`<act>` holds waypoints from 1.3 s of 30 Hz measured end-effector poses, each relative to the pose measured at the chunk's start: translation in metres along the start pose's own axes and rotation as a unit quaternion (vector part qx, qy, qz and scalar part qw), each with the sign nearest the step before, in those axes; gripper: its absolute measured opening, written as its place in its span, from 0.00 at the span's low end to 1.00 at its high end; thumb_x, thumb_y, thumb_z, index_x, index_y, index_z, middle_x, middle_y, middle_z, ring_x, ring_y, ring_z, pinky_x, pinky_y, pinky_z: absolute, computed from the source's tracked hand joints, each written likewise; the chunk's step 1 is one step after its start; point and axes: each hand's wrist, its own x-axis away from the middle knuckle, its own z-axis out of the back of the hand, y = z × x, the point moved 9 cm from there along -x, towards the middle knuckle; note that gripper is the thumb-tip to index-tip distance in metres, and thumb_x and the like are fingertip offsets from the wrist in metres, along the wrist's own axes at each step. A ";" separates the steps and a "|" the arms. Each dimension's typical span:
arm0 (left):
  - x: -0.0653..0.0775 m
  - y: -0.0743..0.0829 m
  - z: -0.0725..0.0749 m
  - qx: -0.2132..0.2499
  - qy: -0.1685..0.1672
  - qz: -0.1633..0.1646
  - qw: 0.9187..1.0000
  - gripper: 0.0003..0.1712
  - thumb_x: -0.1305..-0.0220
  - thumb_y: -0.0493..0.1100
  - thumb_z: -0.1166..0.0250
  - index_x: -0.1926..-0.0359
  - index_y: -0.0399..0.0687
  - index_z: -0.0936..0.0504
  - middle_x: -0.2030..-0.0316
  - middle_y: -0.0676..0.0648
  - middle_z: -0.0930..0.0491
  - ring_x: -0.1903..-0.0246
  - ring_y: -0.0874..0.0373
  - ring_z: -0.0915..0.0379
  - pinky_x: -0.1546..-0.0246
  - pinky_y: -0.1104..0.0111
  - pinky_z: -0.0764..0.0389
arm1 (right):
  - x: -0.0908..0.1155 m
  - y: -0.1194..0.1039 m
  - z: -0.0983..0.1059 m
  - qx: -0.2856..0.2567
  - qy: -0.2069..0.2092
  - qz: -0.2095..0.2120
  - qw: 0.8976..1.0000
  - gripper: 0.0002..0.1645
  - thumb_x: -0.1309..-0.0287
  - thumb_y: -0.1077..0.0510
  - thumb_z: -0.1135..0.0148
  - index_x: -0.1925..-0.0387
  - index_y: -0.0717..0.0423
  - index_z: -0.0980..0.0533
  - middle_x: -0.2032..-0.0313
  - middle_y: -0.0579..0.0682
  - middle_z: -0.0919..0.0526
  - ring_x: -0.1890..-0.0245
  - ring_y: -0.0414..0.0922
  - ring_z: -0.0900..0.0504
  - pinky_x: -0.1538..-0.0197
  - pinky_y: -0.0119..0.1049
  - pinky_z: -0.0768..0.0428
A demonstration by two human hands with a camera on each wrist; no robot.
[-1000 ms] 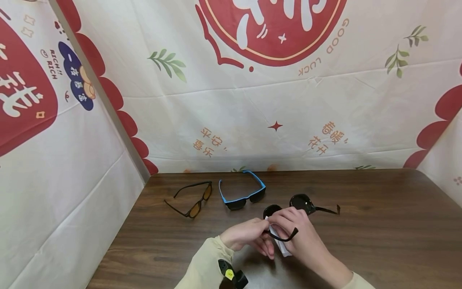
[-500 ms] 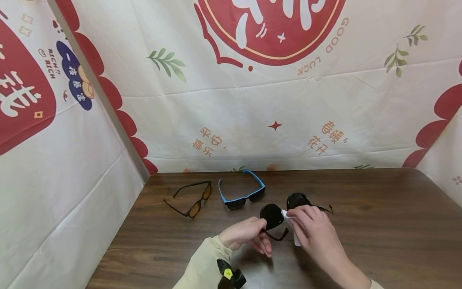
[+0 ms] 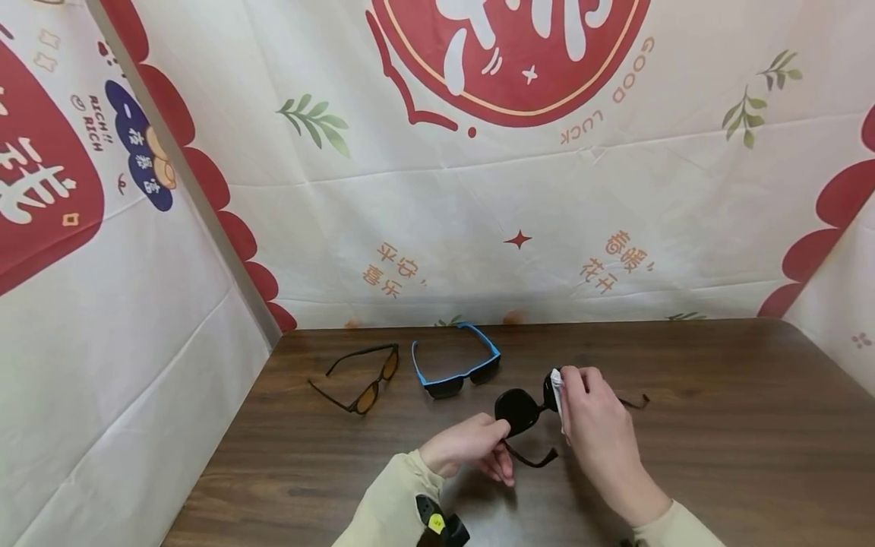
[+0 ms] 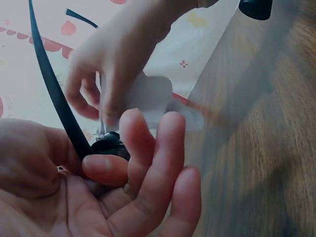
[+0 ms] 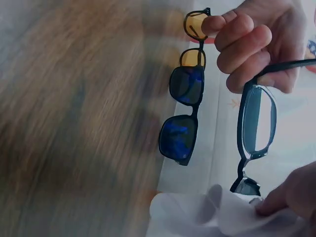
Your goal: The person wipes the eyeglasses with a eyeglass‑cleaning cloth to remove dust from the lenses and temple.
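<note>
Black sunglasses (image 3: pixel 517 411) with round dark lenses are held up over the wooden table, lenses facing away from me. My left hand (image 3: pixel 472 444) pinches them at the left hinge between thumb and index finger; its other fingers (image 4: pixel 163 168) are loosely bent. A white cloth (image 3: pixel 557 389) is in my right hand (image 3: pixel 601 437), folded over the right lens, which it mostly covers. In the right wrist view, the cloth (image 5: pixel 197 217) hides the frame's lower end, and a thumb presses on it. One temple arm (image 4: pixel 54 84) sticks up in the left wrist view.
Blue-framed sunglasses (image 3: pixel 446 388) lie on the table (image 3: pixel 718 425) beyond my left hand. To their left are dark glasses with amber lenses (image 3: pixel 367 397), arms unfolded. A printed white fabric backdrop (image 3: pixel 328 243) rises behind the table's far edge.
My right hand has moved the cloth rightward from the left lens to the right lens, uncovering the left one. My left hand keeps its hold on the sunglasses, which have tilted slightly.
</note>
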 end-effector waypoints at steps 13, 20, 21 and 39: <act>0.002 0.004 0.007 -0.020 0.026 -0.008 0.999 0.18 0.35 0.38 0.54 0.80 0.36 0.28 0.89 0.47 0.28 0.85 0.59 0.25 0.75 0.61 0.18 | 0.000 0.012 -0.018 0.121 -0.163 0.036 0.979 0.18 0.66 0.68 0.27 0.76 0.54 0.29 0.78 0.51 0.24 0.70 0.55 0.26 0.67 0.51 0.33; 0.003 0.005 0.003 -0.028 0.005 -0.011 1.000 0.21 0.32 0.39 0.54 0.82 0.38 0.30 0.89 0.49 0.30 0.86 0.61 0.26 0.77 0.66 0.20 | -0.011 0.019 -0.005 0.074 -0.074 0.013 0.994 0.11 0.55 0.68 0.34 0.68 0.61 0.27 0.75 0.58 0.21 0.75 0.57 0.23 0.70 0.52 0.30; 0.003 0.005 0.003 -0.027 0.005 -0.013 1.000 0.21 0.32 0.39 0.54 0.83 0.38 0.29 0.89 0.49 0.30 0.86 0.62 0.26 0.77 0.67 0.21 | -0.012 0.019 -0.005 0.058 -0.073 0.013 0.996 0.11 0.54 0.68 0.33 0.68 0.60 0.26 0.74 0.56 0.20 0.74 0.56 0.23 0.69 0.52 0.30; 0.006 0.011 0.002 -0.018 0.013 -0.028 0.999 0.20 0.34 0.38 0.54 0.85 0.42 0.32 0.89 0.49 0.32 0.87 0.61 0.27 0.76 0.66 0.20 | -0.013 0.029 -0.006 0.028 -0.101 -0.008 0.994 0.11 0.55 0.68 0.33 0.71 0.60 0.28 0.76 0.54 0.24 0.77 0.55 0.23 0.73 0.53 0.27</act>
